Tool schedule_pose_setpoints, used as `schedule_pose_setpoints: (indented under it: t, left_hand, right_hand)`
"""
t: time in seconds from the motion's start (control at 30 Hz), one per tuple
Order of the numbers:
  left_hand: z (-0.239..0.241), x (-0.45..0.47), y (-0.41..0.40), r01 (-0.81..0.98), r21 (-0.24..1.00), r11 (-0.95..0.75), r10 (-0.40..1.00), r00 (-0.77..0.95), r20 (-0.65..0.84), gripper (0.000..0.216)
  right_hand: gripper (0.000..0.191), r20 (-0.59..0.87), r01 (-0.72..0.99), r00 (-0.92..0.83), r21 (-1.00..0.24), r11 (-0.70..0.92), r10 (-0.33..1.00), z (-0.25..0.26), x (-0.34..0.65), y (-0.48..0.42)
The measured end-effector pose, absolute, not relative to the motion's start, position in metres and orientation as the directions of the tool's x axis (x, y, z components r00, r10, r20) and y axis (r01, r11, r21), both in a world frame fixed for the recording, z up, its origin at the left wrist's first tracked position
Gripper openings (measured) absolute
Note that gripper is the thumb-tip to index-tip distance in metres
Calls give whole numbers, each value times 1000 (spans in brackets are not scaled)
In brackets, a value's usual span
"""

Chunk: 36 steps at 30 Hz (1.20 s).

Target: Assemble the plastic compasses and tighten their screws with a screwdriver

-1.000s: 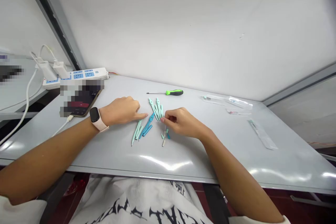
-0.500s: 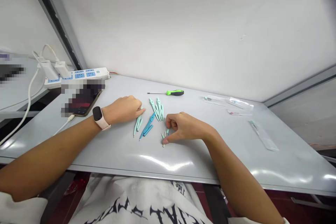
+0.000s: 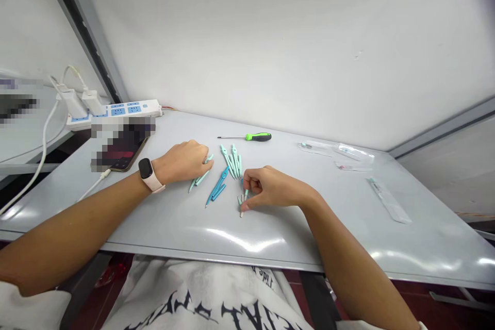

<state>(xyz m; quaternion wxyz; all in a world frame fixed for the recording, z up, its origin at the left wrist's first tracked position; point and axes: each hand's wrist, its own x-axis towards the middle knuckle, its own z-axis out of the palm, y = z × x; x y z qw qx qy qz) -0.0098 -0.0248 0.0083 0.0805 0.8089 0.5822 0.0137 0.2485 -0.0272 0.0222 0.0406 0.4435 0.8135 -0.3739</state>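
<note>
My left hand (image 3: 187, 161) is closed, its thumb and fingers pinching the top of a mint-green drawing compass (image 3: 200, 179) that lies slanted on the table. To its right, a blue compass (image 3: 217, 188) rests with its legs toward me. Two more mint compasses, a left one (image 3: 227, 159) and a right one (image 3: 235, 160), lie just behind it. My right hand (image 3: 270, 185) is curled, thumb and fingers closed round several small mint-and-white pieces (image 3: 245, 196) at the tabletop. What these pieces are is too small to tell, and the fingers partly hide them.
A green-and-black screwdriver (image 3: 258, 137) lies behind the compasses. Several clear plastic sleeves, one nearer me (image 3: 389, 201), are spread at the right. On the left are a charging phone (image 3: 126, 152) and a white power strip (image 3: 149, 108). The table's front edge (image 3: 216, 258) runs close to my body.
The mint compass under my left hand has swung so its pointed end lies farther left. My right hand stays nearly in place, with the small pieces slightly shifted at its fingertips.
</note>
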Motion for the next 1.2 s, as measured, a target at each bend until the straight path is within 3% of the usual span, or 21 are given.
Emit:
schedule_pose_setpoints:
  t: [0.13,0.27,0.43,0.57,0.67,0.8,1.0,1.2]
  left_hand:
    - [7,-10,-23,908,294,-298,953,301,35,35]
    - [10,-7,-23,806,516,-290,955,278,102,31]
    - [9,-3,-22,572,792,-213,953,300,40,28]
    - [5,-2,-20,388,915,-107,932,361,-44,34]
    - [7,0,-21,299,954,-20,905,411,-109,34]
    - [12,2,-23,290,956,-39,876,470,-107,31]
    - [9,1,-24,299,934,-196,825,565,-8,26]
    - [8,1,-25,278,937,-212,822,569,17,25]
  right_hand:
    - [32,-317,678,-654,-648,347,686,22,248,-28]
    - [24,-263,616,-679,-712,337,686,24,249,-29]
    - [22,-92,468,-676,-821,328,731,22,248,-29]
    - [28,52,429,-545,-840,332,837,15,244,-28]
    - [30,134,411,-420,-854,320,898,10,240,-27]
    - [31,172,406,-337,-860,308,926,6,238,-25]
    - [32,127,403,-377,-870,286,917,6,237,-27]
    - [31,130,361,-372,-892,273,919,6,237,-28]
